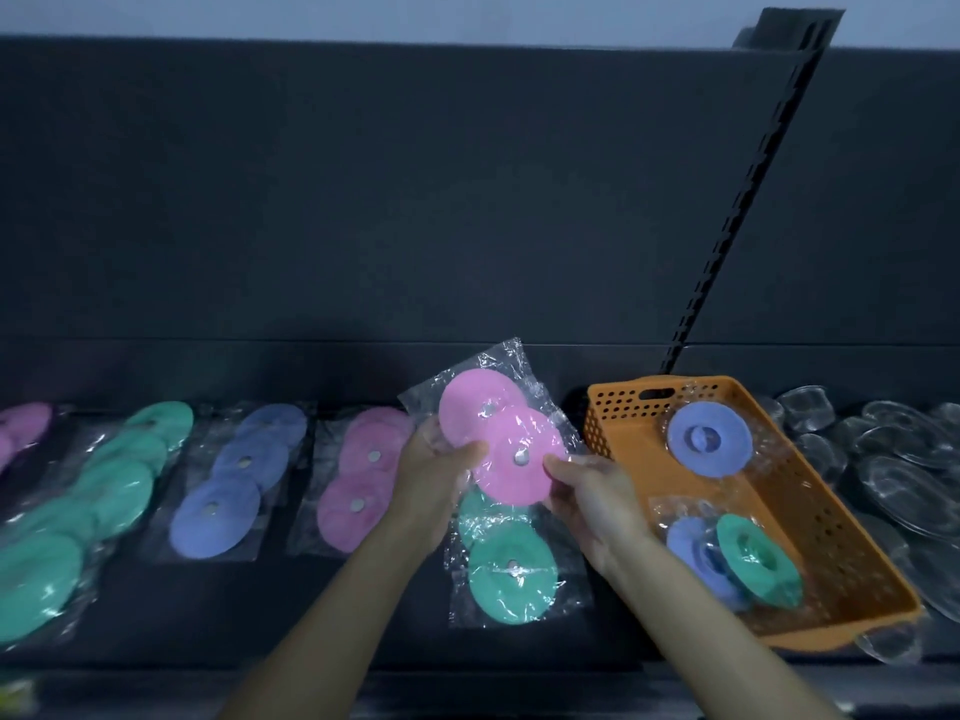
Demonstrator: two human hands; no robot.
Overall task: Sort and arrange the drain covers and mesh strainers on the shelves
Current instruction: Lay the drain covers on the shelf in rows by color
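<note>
Both hands hold a clear packet of two pink drain covers [493,439] above the dark shelf. My left hand [436,459] grips its left edge and my right hand [587,491] pinches its lower right edge. Below the held packet a packet of green covers [511,574] lies on the shelf. Further left lie a pink packet [358,485], a blue packet [234,485] and overlapping green packets [93,501]. Another pink packet [21,428] shows at the far left edge.
An orange perforated basket [810,517] stands right of my hands, holding a blue cover [709,439] and a packet with blue and green covers [737,558]. Clear plastic pieces [893,449] are piled at the far right. A slotted shelf upright [748,200] rises behind the basket.
</note>
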